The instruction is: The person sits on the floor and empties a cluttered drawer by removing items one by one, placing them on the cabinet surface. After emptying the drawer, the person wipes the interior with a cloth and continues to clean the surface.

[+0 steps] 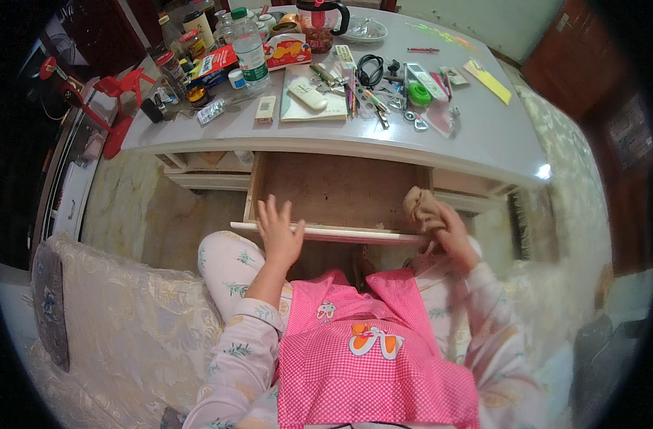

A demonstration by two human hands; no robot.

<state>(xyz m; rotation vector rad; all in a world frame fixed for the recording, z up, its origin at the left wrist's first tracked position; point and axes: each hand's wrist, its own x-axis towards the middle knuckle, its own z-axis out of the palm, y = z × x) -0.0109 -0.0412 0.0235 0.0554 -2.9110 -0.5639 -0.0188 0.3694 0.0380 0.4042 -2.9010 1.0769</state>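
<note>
A wooden drawer stands pulled out from under the white table, its brown bottom bare apart from small specks. At the drawer's front left corner, my left hand hovers with spread fingers and holds nothing; whether it touches the white front edge I cannot tell. My right hand grips a crumpled brown cloth over the drawer's front right corner.
On the glossy tabletop are a water bottle, a glass teapot, a notebook, a coiled black cable, a green tape roll and several jars. A red plastic stand is at the left. I sit on a patterned sofa.
</note>
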